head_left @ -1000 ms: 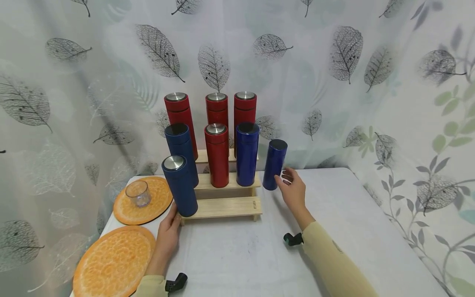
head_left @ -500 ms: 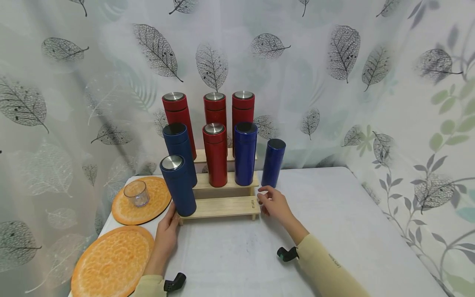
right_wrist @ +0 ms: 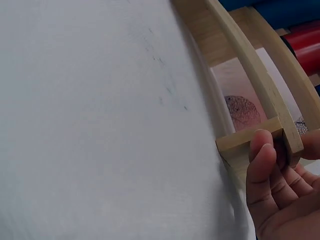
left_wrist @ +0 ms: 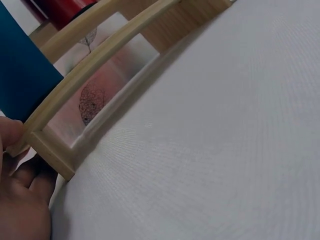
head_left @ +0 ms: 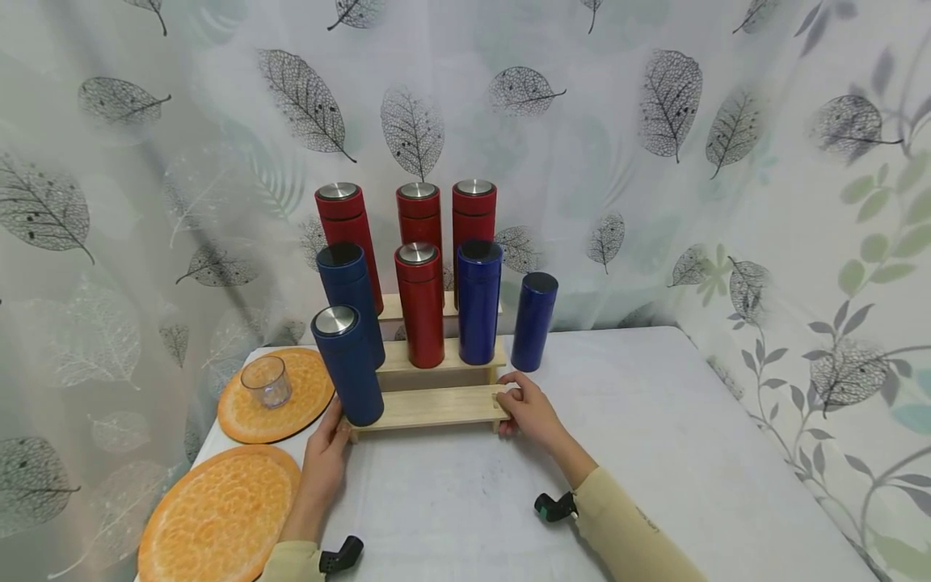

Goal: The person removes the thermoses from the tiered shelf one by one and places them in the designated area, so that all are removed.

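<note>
A three-step wooden rack (head_left: 444,406) stands on the white table. My left hand (head_left: 325,471) grips its lower left end, thumb near the step's edge and fingers by the leg in the left wrist view. At the lower right end, my right hand (head_left: 537,416) holds the rack, fingers curled round the step's corner in the right wrist view. A blue thermos flask (head_left: 351,368) with a silver lid occupies the bottom step's left end. The middle step carries a blue flask (head_left: 354,295), a red flask (head_left: 422,311) and another blue flask (head_left: 479,307). Three red flasks (head_left: 346,222) fill the top step.
Right of the rack, a blue flask (head_left: 534,323) stands on the tablecloth (head_left: 640,420). On the left lie two round orange mats (head_left: 221,513), the farther one bearing a clear glass (head_left: 267,383). A leaf-patterned curtain (head_left: 567,162) hangs behind the table.
My right hand has left the blue flask on the table, moved left and down, and taken hold of the rack's right end. My left hand stays at the left end.
</note>
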A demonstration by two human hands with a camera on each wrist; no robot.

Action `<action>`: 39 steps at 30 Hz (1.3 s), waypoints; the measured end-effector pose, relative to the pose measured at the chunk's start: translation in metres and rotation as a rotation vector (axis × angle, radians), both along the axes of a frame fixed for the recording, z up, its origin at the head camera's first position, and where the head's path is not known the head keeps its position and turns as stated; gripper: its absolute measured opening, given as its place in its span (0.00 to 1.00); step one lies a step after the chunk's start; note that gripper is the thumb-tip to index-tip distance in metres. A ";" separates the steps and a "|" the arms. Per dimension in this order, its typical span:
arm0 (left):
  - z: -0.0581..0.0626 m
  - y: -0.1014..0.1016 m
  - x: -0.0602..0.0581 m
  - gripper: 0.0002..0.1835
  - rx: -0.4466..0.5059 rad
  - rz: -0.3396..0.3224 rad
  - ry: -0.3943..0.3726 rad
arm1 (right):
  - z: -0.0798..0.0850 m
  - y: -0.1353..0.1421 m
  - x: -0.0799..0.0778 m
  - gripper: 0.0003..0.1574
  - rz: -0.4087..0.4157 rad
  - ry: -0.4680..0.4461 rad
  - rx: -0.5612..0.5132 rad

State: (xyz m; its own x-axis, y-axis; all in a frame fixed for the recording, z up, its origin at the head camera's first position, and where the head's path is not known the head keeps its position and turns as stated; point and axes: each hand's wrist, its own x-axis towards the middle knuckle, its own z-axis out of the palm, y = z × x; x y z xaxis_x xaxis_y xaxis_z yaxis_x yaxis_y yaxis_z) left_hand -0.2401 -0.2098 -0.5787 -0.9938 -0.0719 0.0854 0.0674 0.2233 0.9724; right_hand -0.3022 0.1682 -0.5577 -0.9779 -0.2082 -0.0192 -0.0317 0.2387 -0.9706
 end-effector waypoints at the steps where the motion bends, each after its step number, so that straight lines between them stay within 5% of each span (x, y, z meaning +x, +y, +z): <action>1: 0.000 0.000 0.000 0.31 0.003 0.002 0.001 | -0.001 0.000 0.000 0.16 -0.001 0.000 -0.009; 21: 0.004 -0.001 0.004 0.31 0.116 0.032 -0.017 | 0.002 -0.001 0.011 0.17 -0.014 0.014 -0.075; 30: 0.003 0.001 0.009 0.30 0.090 0.033 -0.003 | -0.004 -0.002 0.015 0.14 -0.016 -0.003 -0.092; 34: 0.001 0.002 0.010 0.30 0.052 0.036 -0.004 | -0.003 -0.002 0.015 0.15 -0.027 0.004 -0.039; 39: -0.001 0.006 0.009 0.31 -0.008 0.037 -0.007 | 0.002 0.002 0.016 0.15 -0.145 0.120 0.138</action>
